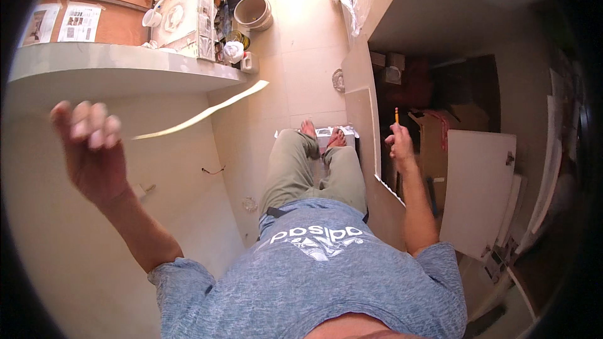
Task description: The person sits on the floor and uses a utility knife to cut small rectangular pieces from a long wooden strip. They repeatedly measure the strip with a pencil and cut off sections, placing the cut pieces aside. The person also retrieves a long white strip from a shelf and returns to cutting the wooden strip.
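Note:
My left hand (94,144) is raised at the left, with its fingers curled and slightly blurred. From beside it a thin, pale yellow tape measure blade (207,113) stretches out to the right and away, bowing in the air. The tape's case is not visible, hidden behind the fingers or palm. On the right, my right hand (401,145) is closed around a yellow pencil (397,116), which points upward and away. This hand is in front of the opening of a dark recess (465,94).
My bare feet (321,138) rest on a small raised support. A ledge (125,56) runs along the left wall. Beyond it are a bucket (254,14), a white jug (249,63) and clutter. A white panel (477,188) leans at the right.

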`<state>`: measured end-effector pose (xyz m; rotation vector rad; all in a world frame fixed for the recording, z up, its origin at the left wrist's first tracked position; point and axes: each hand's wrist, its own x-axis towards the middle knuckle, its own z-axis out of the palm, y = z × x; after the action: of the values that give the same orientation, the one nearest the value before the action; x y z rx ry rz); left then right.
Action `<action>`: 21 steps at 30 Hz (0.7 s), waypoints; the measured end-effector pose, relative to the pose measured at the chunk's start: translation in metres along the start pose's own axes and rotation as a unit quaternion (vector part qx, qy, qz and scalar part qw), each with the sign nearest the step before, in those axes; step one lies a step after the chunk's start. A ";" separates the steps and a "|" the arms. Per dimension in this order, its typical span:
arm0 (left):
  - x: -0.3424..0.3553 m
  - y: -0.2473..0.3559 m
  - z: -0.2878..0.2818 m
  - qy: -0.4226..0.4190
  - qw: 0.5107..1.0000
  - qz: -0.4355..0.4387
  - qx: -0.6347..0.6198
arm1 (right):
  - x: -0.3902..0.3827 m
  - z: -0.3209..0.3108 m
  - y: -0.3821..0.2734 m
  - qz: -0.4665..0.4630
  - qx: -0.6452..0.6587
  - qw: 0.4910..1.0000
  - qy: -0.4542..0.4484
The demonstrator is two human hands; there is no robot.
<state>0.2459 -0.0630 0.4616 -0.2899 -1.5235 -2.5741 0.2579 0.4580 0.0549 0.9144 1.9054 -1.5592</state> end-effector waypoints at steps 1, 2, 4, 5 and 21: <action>0.009 -0.022 -0.014 0.004 0.998 -0.024 0.061 | 0.014 -0.006 -0.003 -0.024 -0.014 1.000 0.004; 0.018 -0.045 -0.028 0.022 0.994 -0.044 0.097 | 0.028 -0.017 -0.011 -0.061 -0.009 0.998 -0.025; 0.039 -0.084 -0.060 0.054 0.976 -0.094 0.187 | 0.047 -0.038 -0.038 -0.126 -0.067 0.989 -0.037; 0.050 -0.100 -0.076 0.070 0.960 -0.127 0.240 | 0.051 -0.056 -0.058 -0.164 -0.122 0.978 -0.032; 0.067 -0.459 -0.465 0.046 0.756 -0.500 0.419 | 0.114 0.074 -0.195 -0.489 -0.386 0.779 0.076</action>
<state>0.0382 -0.2526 -0.1318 0.9860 -3.1249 -1.8799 0.0337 0.3838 0.0781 -0.4272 3.0010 -0.8670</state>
